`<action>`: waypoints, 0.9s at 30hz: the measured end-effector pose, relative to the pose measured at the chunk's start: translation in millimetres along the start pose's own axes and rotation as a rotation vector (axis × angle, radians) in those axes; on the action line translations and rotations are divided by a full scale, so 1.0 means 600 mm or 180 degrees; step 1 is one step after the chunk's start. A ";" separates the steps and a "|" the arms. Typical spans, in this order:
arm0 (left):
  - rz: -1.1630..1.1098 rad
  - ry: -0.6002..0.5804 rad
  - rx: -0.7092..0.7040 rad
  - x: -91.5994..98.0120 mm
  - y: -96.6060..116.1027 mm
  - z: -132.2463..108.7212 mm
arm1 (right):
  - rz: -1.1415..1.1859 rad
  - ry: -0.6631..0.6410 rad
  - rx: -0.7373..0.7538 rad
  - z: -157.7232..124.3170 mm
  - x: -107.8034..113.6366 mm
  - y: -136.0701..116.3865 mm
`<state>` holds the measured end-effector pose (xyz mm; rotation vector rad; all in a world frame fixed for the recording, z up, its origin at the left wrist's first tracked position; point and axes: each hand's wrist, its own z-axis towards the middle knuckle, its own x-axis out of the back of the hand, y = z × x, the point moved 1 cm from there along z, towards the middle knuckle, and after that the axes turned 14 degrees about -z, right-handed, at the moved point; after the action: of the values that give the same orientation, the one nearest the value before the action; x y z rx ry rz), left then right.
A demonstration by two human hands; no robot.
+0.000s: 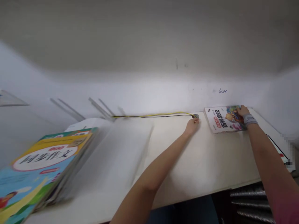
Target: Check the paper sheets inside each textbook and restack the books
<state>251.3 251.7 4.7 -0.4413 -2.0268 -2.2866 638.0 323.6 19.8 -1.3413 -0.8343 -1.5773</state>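
My left hand (192, 125) reaches to the back of the white desk, fingers pinched on a small round greyish piece (195, 116). A yellow and black cord (149, 116) runs left from this piece along the foot of the wall. To the right, my right hand (243, 112) grips the far right corner of a thick paperback book (219, 122) with a colourful cartoon cover and red and black Chinese characters. The book is on the desk near the wall; part of its cover is behind my fingers. A grey band circles my right wrist.
A stack of workbooks (51, 155), blue and yellow on top, stands at the left on the desk (187, 174). Beside it lies a pale translucent sheet or cover (114, 149). A flat item with a dark edge (277, 149) lies right of my right forearm. The white wall (154, 93) bounds the desk behind.
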 end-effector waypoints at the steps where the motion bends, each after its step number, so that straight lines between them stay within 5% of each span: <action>1: 0.0016 0.0066 0.0012 -0.015 0.003 0.029 | 0.0085 -0.0016 -0.0072 0.010 -0.004 0.000; 7: 0.0079 0.0440 0.0049 -0.087 0.021 0.152 | 0.0823 0.0205 -0.0405 0.048 -0.020 0.010; 14: -0.0368 0.0848 -0.0029 -0.106 0.004 0.181 | 0.1726 0.0652 -0.0325 0.067 0.000 0.030; 21: -0.0979 0.0080 -0.0049 -0.079 0.010 0.201 | 0.2524 -0.0223 0.0086 0.068 0.044 0.049; 27: -0.1350 0.0049 -0.0078 -0.096 0.022 0.199 | 0.2863 -0.0600 0.0045 0.064 0.067 0.054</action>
<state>330.1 358.1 14.8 0.0129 -2.2662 -2.5268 681.5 337.6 64.8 -1.5594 -0.2526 -0.7452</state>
